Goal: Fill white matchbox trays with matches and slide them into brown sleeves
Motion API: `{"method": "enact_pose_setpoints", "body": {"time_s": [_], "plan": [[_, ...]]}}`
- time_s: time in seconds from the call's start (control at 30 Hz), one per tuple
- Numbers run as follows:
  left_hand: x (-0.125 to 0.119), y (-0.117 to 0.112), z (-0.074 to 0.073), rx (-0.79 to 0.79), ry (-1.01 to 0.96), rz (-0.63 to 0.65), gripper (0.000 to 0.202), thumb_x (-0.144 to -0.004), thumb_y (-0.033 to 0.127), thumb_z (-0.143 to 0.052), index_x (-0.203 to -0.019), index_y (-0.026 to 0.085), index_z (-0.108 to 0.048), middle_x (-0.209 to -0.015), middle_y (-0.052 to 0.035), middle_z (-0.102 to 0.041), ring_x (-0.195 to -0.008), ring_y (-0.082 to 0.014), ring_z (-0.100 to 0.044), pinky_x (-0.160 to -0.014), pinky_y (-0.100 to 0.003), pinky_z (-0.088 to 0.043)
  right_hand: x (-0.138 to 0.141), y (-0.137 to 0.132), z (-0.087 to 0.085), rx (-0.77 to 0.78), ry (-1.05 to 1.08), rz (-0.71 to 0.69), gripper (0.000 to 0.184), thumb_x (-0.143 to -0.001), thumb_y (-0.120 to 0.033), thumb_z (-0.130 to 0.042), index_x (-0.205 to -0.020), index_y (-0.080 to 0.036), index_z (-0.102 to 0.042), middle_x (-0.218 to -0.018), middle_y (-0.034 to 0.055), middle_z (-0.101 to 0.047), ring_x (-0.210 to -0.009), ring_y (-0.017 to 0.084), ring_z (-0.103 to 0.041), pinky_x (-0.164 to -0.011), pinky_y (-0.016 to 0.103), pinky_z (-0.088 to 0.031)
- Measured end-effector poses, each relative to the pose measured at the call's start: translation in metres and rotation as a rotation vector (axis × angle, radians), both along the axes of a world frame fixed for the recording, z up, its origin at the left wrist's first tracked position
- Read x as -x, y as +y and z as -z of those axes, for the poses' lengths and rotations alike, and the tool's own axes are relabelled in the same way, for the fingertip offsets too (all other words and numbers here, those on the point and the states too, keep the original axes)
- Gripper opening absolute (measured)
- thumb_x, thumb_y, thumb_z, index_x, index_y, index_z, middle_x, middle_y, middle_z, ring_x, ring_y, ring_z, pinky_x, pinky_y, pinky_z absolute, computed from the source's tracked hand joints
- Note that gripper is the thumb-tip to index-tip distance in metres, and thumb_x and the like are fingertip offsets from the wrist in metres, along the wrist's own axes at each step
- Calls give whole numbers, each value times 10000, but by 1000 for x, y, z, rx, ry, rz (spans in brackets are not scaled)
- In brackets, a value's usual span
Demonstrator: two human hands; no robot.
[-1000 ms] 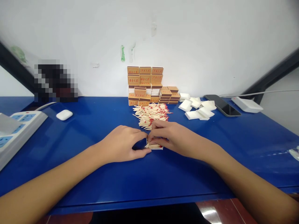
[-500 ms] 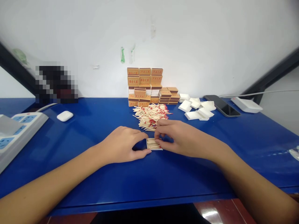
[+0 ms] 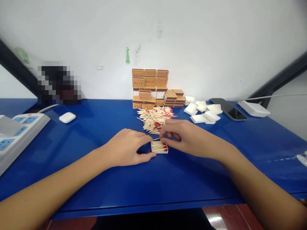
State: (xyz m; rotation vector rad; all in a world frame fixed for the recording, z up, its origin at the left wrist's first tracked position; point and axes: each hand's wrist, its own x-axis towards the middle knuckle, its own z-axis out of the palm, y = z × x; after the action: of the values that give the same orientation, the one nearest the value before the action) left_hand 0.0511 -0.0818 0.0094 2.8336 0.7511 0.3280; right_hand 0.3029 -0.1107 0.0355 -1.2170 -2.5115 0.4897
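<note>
A small white matchbox tray (image 3: 159, 147) filled with red-tipped matches lies on the blue table (image 3: 96, 179) in front of me. My left hand (image 3: 127, 147) curls round its left end, thumb and forefinger gripping it. My right hand (image 3: 184, 137) hovers just right of and above the tray, fingers pinched on a single match (image 3: 156, 139) that points left over the tray. A loose pile of matches (image 3: 154, 117) lies just behind both hands.
Stacked orange matchboxes (image 3: 150, 88) stand against the white wall. Several white empty trays (image 3: 202, 111) lie to the right, beside a dark phone (image 3: 229, 109) and a white charger (image 3: 253, 108). A white earbud case (image 3: 67, 117) and a power strip (image 3: 14, 134) lie at the left.
My right hand has lifted off the tray and drawn slightly right, now pinching one match above it. The tray's red match heads have come into view. My left hand has stayed put.
</note>
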Motion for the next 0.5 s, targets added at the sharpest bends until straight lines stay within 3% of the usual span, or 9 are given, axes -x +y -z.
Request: {"method": "enact_pose_setpoints", "body": {"time_s": [0.2, 0.33, 0.5], "plan": [[0, -1, 0, 11, -2, 8, 302, -977, 461, -639, -1057, 191, -749, -801, 9, -723, -668, -151, -643, -634, -289, -403, -3, 8, 10, 1, -33, 31, 83, -981, -167, -615, -945, -193, -686, -938, 41, -656, -806, 167, -572, -707, 288, -390], [0, -2, 0, -2, 0, 17, 299, -976, 462, -638, -1023, 188, -750, -796, 7, -720, -670, -152, -645, -631, -291, -399, -3, 12, 16, 55, -17, 35, 102, -975, -155, -603, -895, -186, -658, -867, 23, -634, -761, 154, -546, -687, 278, -380], [0, -1, 0, 1, 0, 1, 307, -973, 475, -631, -1025, 195, -747, -787, 10, -716, -665, -153, -645, -628, -294, -404, -6, 11, 8, 31, 28, 51, 90, -948, -160, -604, -865, -186, -629, -812, 8, -620, -718, 145, -518, -671, 276, -370]]}}
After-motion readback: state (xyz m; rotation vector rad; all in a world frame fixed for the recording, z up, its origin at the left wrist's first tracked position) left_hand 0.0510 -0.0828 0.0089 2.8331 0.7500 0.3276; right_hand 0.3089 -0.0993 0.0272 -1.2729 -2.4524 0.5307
